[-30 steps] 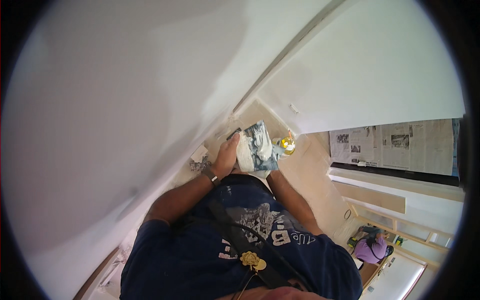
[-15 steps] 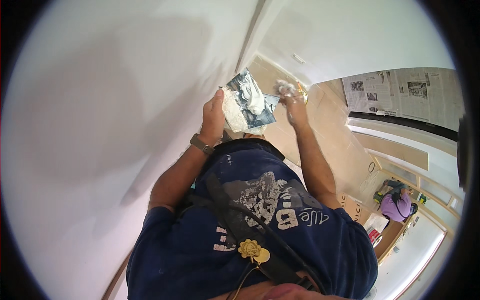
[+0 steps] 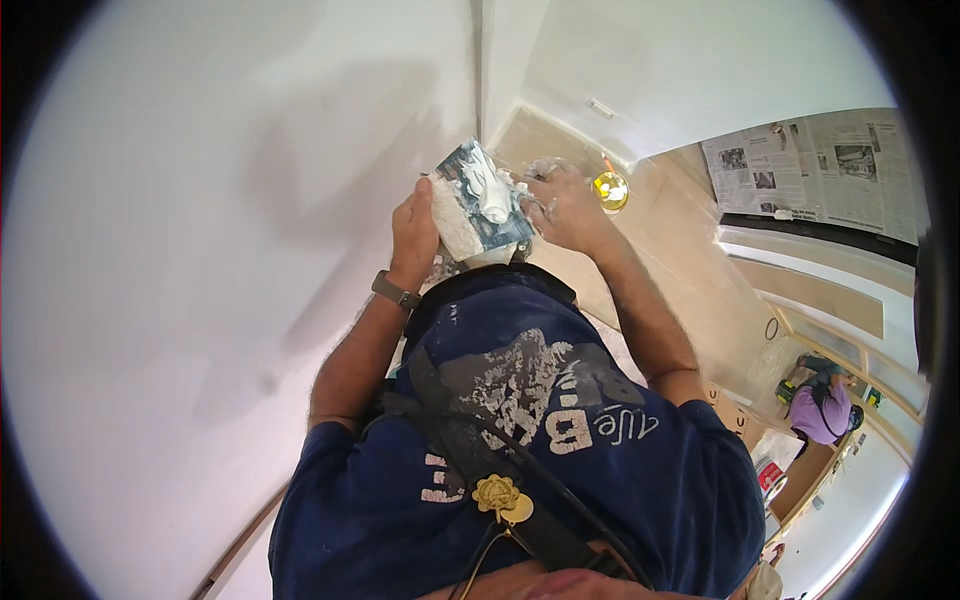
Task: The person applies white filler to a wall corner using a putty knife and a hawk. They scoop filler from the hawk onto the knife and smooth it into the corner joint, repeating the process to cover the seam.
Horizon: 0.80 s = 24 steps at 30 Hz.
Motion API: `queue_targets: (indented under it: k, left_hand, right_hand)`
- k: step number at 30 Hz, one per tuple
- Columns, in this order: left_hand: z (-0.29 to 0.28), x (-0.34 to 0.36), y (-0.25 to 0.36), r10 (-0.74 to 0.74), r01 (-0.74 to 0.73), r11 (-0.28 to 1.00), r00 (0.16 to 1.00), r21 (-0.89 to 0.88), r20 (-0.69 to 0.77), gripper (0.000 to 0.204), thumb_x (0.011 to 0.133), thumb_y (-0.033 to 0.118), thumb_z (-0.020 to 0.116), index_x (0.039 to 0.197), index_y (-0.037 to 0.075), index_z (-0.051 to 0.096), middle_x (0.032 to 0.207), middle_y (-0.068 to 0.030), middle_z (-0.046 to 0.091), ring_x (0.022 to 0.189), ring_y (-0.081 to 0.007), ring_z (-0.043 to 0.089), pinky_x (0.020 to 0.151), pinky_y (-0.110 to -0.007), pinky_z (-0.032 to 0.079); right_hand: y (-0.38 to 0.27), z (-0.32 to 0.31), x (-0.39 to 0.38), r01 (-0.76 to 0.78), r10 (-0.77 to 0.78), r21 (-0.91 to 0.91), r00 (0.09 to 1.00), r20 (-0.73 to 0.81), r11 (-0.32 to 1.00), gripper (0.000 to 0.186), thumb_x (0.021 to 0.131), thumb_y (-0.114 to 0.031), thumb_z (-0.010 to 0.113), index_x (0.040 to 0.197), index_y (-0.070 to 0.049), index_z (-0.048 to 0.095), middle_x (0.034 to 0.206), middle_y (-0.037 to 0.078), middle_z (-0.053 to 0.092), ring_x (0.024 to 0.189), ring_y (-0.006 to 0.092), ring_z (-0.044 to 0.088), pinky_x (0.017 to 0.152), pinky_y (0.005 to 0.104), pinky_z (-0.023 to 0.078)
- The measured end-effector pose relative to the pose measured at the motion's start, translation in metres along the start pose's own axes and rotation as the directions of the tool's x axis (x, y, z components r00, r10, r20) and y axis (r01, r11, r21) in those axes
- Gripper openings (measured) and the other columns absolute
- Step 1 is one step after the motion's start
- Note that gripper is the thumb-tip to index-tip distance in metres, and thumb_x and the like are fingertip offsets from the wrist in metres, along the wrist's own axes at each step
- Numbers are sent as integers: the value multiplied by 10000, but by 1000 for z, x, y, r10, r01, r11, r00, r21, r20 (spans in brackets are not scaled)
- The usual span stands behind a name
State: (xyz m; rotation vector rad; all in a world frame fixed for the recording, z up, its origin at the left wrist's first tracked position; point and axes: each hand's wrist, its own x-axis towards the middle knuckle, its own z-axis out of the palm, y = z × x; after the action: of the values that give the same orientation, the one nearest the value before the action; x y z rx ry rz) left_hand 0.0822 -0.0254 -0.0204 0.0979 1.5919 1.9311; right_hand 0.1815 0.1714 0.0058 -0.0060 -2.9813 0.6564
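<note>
My left hand is closed around the crusted left edge of a flat, dark blue-grey filler board. A thick mound of white filler lies on it, and dried white paste coats the board's left side. My right hand, smeared with white, is closed at the board's right edge. It grips a putty knife, whose blade is mostly hidden by the fingers and the filler. Both hands are in front of my waist.
A pale wall runs close along my left and meets another wall at a corner ahead. A round yellow object is on the tan floor. Newspaper covers a surface at right. Another person in purple works low beside a wooden frame.
My right hand has turned and come in over the board's right edge, hiding the blade that showed before. The board has shifted slightly left, and my view has turned a little.
</note>
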Motion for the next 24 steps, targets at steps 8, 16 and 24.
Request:
queue_targets:
  k: [8, 16, 24]
  left_hand:
    - [7, -2, -1, 17, -16, 1000, 997, 12, -71, 437, 976, 308, 349, 1000, -58, 585, 894, -84, 619, 781, -111, 579, 716, -256, 475]
    - [0, 5, -9, 10, -8, 1000, 996, 22, -84, 457, 975, 314, 353, 1010, -78, 586, 884, -86, 620, 784, -116, 564, 722, -252, 456]
    - [-11, 12, 0, 6, 11, 970, 998, 244, -70, 449, 973, 303, 365, 981, -82, 597, 852, -91, 621, 786, -129, 555, 744, -271, 444]
  right_hand:
    - [2, -1, -1, 75, -74, -29, 997, 14, 997, 365, 766, -137, 587, 1130, -120, 596, 1111, 174, 539, 1068, 344, 455, 935, 455, 362]
    - [-6, -7, -12, 29, -30, -10, 999, -41, 1000, 404, 715, -80, 593, 1114, -141, 607, 1135, 171, 535, 1060, 357, 464, 945, 471, 355]
    - [16, -13, 14, -97, 354, 968, 935, 8, 234, 391, 807, -138, 541, 1198, -139, 525, 989, 97, 552, 932, 244, 527, 842, 362, 428]
